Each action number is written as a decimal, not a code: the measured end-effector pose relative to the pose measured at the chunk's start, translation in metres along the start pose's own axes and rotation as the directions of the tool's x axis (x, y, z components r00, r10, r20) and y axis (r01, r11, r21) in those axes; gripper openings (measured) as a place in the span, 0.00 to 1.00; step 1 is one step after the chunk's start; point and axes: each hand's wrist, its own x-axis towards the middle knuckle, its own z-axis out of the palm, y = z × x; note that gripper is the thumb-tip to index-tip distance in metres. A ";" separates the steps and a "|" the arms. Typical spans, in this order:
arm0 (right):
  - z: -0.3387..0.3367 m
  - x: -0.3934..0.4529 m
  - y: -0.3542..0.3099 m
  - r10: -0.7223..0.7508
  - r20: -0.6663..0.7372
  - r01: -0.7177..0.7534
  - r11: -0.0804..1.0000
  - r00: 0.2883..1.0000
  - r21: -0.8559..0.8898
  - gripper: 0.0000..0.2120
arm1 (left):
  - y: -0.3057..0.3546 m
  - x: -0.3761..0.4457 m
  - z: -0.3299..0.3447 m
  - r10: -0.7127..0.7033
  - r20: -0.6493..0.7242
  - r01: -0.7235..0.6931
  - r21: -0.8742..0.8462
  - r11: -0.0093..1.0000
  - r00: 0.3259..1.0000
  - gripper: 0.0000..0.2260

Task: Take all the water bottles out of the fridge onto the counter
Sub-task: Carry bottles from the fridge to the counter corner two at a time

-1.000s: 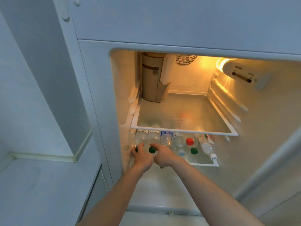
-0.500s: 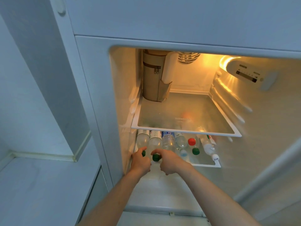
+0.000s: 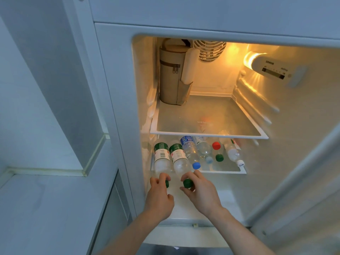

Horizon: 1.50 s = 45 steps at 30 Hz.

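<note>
Several clear water bottles lie on their sides on the fridge's lower shelf [image 3: 220, 171]. Two green-labelled bottles stick out past its front edge. My left hand [image 3: 160, 197] pinches the green cap end of the left bottle [image 3: 161, 159]. My right hand [image 3: 200, 192] pinches the green cap of the bottle beside it [image 3: 179, 159]. Further right lie a blue-capped bottle [image 3: 190, 151], another clear bottle [image 3: 203, 150], bottles with a red cap [image 3: 216, 145] and a green cap [image 3: 219, 158], and a white-capped bottle [image 3: 233, 154].
The glass upper shelf [image 3: 207, 134] hangs just above the bottles and carries a tan zipped pouch [image 3: 173, 76] at its back left. A pale counter [image 3: 51, 208] lies to the left of the fridge. The fridge door [image 3: 303, 181] stands open on the right.
Both hands have drawn back toward me, pulling the two green-capped bottles partly out past the lower shelf's front edge. The camera has dipped a little.
</note>
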 end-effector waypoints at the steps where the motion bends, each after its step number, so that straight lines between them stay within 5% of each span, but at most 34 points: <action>1: -0.003 -0.004 0.000 -0.019 -0.036 0.019 1.000 0.999 0.013 0.13 | 0.001 -0.007 0.000 0.024 -0.014 -0.023 0.061 0.998 1.000 0.22; 5: -0.023 -0.014 -0.007 -0.048 -0.180 0.061 0.996 0.983 0.066 0.11 | 0.003 -0.037 -0.004 0.132 -0.057 -0.118 0.203 0.972 0.990 0.16; 12: -0.067 -0.018 -0.037 -0.126 -0.278 0.161 0.981 0.952 0.105 0.09 | 0.012 -0.047 -0.045 0.306 -0.179 -0.271 0.198 0.942 0.935 0.14; 17: -0.092 -0.018 -0.052 -0.174 -0.208 0.193 0.978 0.963 0.074 0.06 | 0.025 -0.050 -0.093 0.403 -0.266 -0.352 0.221 0.910 0.876 0.07; 29: -0.064 -0.045 -0.065 -0.280 0.295 0.250 0.959 0.913 0.136 0.09 | -0.030 -0.124 -0.099 0.136 -0.040 -0.120 0.278 0.953 0.990 0.06; 45: -0.035 -0.070 -0.097 -0.484 0.398 0.383 0.871 0.779 0.308 0.07 | -0.047 -0.268 -0.090 -0.205 -0.366 0.307 0.246 0.919 0.908 0.06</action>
